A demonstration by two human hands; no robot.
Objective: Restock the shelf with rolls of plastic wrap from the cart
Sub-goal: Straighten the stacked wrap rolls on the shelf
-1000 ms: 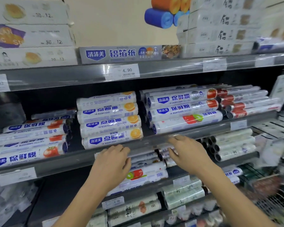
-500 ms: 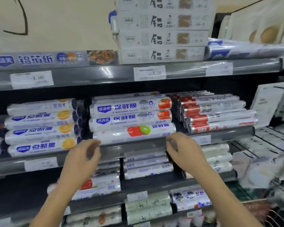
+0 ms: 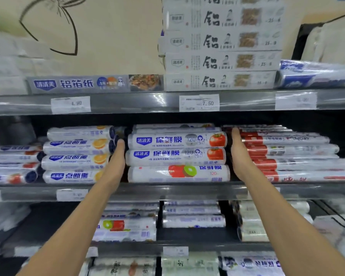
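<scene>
**Hand Position at the Centre Stack, Middle Shelf**

1. Task item. The plastic wrap rolls (image 3: 177, 156) lie in a stack at the centre of the middle shelf (image 3: 187, 191), lengthwise from left to right, close to the near edge. The two front rolls on top carry a tomato picture. The bottom roll (image 3: 177, 173) carries a tomato and kiwi picture.

2. Left hand (image 3: 116, 162). It is placed at the left end of the stack, in the gap between the stack and the orange-label rolls (image 3: 76, 158). The fingers are straight and together, pointing toward the far side of the shelf, with the palm facing the roll ends. Nothing is grasped.

3. Right hand (image 3: 240, 156). It is placed at the right end of the stack, between the stack and the red-label rolls (image 3: 291, 152). The fingers are extended flat, palm facing left toward the roll ends. Nothing is grasped.

4. Surroundings. The upper shelf (image 3: 147, 104) holds stacked foil boxes (image 3: 221, 62) above a price tag (image 3: 199, 103) marked 7.50. The lower shelf (image 3: 187, 246) holds further rolls (image 3: 191, 215), blurred.
</scene>
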